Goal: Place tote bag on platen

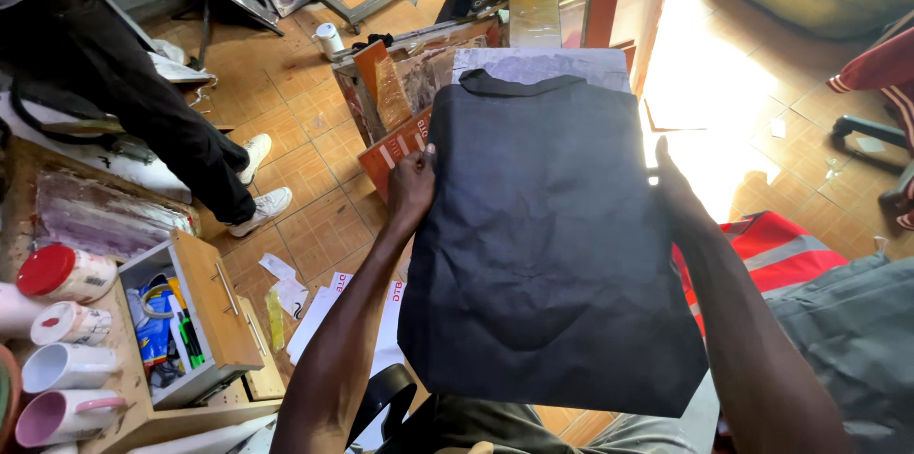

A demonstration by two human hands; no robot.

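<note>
At centre, a dark tote bag [547,245] lies flat over a grey printing board [543,66], its handle [522,85] at the far end. On the bag's left edge the left hand [411,189] is closed, pinching the cloth between fingers and thumb. On the right edge the right hand [674,189] lies flat and open against the fabric. Near left, white mugs [62,368] stand by an open wooden drawer [205,316]; far left, another person's legs [162,121] stand on the tiled floor [305,140]
</note>
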